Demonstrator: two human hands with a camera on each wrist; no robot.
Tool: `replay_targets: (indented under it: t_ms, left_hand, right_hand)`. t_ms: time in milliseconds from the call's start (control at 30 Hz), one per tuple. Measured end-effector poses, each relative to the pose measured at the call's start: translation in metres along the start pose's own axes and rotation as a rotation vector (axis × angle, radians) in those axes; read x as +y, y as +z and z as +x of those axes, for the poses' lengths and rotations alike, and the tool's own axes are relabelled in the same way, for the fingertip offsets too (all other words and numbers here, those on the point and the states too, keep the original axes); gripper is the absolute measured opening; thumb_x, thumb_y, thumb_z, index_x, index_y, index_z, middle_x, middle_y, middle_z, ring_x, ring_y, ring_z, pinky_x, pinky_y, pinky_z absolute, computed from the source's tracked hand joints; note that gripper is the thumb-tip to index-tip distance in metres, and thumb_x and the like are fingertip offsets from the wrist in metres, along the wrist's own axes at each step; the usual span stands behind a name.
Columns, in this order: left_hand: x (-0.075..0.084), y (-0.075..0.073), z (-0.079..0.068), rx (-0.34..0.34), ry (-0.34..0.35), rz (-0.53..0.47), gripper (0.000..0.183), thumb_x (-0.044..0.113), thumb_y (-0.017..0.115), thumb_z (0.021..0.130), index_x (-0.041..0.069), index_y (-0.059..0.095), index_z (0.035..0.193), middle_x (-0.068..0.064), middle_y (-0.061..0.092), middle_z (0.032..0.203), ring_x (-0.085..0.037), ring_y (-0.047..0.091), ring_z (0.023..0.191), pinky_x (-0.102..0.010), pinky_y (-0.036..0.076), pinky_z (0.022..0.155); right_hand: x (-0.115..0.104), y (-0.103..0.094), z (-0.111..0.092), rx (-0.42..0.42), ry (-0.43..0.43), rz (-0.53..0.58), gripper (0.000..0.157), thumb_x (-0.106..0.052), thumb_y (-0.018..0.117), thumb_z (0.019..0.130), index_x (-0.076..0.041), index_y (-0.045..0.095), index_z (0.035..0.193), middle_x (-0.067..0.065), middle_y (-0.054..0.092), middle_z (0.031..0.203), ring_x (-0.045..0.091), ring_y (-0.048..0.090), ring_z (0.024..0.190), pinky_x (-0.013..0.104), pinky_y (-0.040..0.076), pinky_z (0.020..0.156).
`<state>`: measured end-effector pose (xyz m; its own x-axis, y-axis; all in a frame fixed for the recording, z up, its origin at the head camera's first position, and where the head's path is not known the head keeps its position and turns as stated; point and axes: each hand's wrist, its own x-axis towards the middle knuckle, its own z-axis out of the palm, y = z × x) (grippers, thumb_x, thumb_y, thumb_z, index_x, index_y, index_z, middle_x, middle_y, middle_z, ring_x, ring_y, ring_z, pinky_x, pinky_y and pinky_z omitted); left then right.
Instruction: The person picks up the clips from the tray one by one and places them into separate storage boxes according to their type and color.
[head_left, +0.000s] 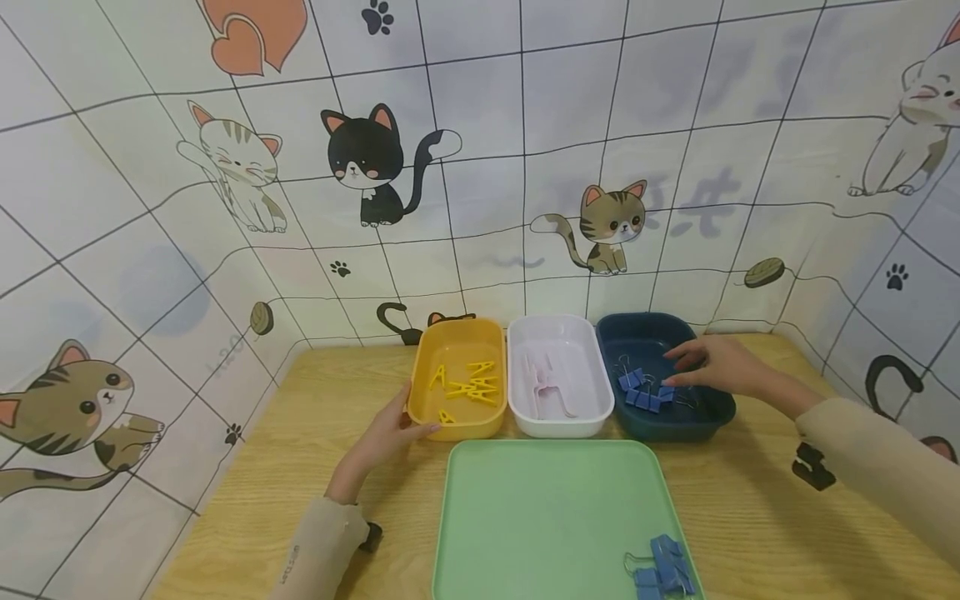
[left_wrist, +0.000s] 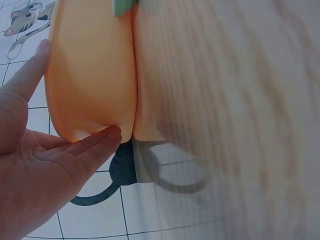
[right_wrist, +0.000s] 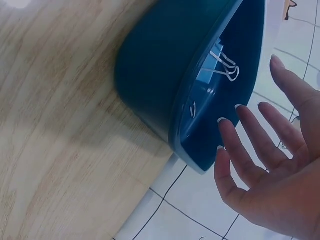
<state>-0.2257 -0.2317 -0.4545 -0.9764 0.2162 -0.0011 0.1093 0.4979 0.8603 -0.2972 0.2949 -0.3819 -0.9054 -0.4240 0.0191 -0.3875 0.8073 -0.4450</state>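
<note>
My left hand (head_left: 386, 429) rests on the yellow bin (head_left: 425, 333), which holds several small yellow clothespins (head_left: 472, 389). In the left wrist view, fairly straight fingers (left_wrist: 100, 145) lie against the bin's outer wall, and the thumb touches its rim. Above the dark blue bin (head_left: 641, 327) hovers my right hand (head_left: 716, 365), its fingers spread and nothing between them. Blue binder clips (head_left: 643, 392) lie in a cluster inside this bin, below the fingertips. The right wrist view shows a silver clip handle (right_wrist: 227, 67) past the rim.
Between the two bins stands a white bin (head_left: 562, 329) with pale pink clips (head_left: 546, 383). A light green tray (head_left: 551, 508) lies in front, bearing blue binder clips (head_left: 671, 562) at its near right corner. A cat-patterned wall covering (head_left: 480, 208) rises behind the wooden table (head_left: 300, 417).
</note>
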Motion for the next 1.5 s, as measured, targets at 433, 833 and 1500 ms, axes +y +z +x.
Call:
replay_targets:
  t_ms: [433, 833, 1500]
  left_hand:
    - [0.0, 0.0, 0.0, 0.001, 0.02, 0.002, 0.089, 0.018, 0.072, 0.094, 0.006, 0.014, 0.161, -0.018, 0.029, 0.162, -0.036, 0.049, 0.136, -0.049, 0.047, 0.108]
    - [-0.001, -0.001, 0.001, -0.014, 0.05, -0.012, 0.088, 0.019, 0.071, 0.095, 0.008, 0.015, 0.161, -0.018, 0.031, 0.161, -0.037, 0.048, 0.136, -0.051, 0.044, 0.11]
    - [0.003, 0.0, -0.002, 0.001, 0.004, 0.006, 0.09, 0.019, 0.073, 0.093, 0.005, 0.015, 0.16, -0.018, 0.026, 0.163, -0.037, 0.043, 0.14, -0.051, 0.041, 0.112]
  right_hand:
    - [-0.015, 0.002, -0.023, 0.066, -0.032, 0.081, 0.049, -0.028, 0.081, 0.085, 0.004, 0.068, 0.12, 0.022, 0.073, 0.105, 0.03, 0.072, 0.084, 0.042, 0.061, 0.071]
    - [-0.027, 0.01, -0.046, 0.137, -0.029, 0.088, 0.045, -0.028, 0.079, 0.088, 0.0, 0.069, 0.122, 0.017, 0.073, 0.107, 0.025, 0.07, 0.083, 0.03, 0.056, 0.063]
    - [-0.045, 0.043, -0.087, 0.214, -0.054, 0.209, 0.03, -0.019, 0.078, 0.088, -0.007, 0.073, 0.115, 0.016, 0.073, 0.112, 0.0, 0.063, 0.077, 0.022, 0.053, 0.059]
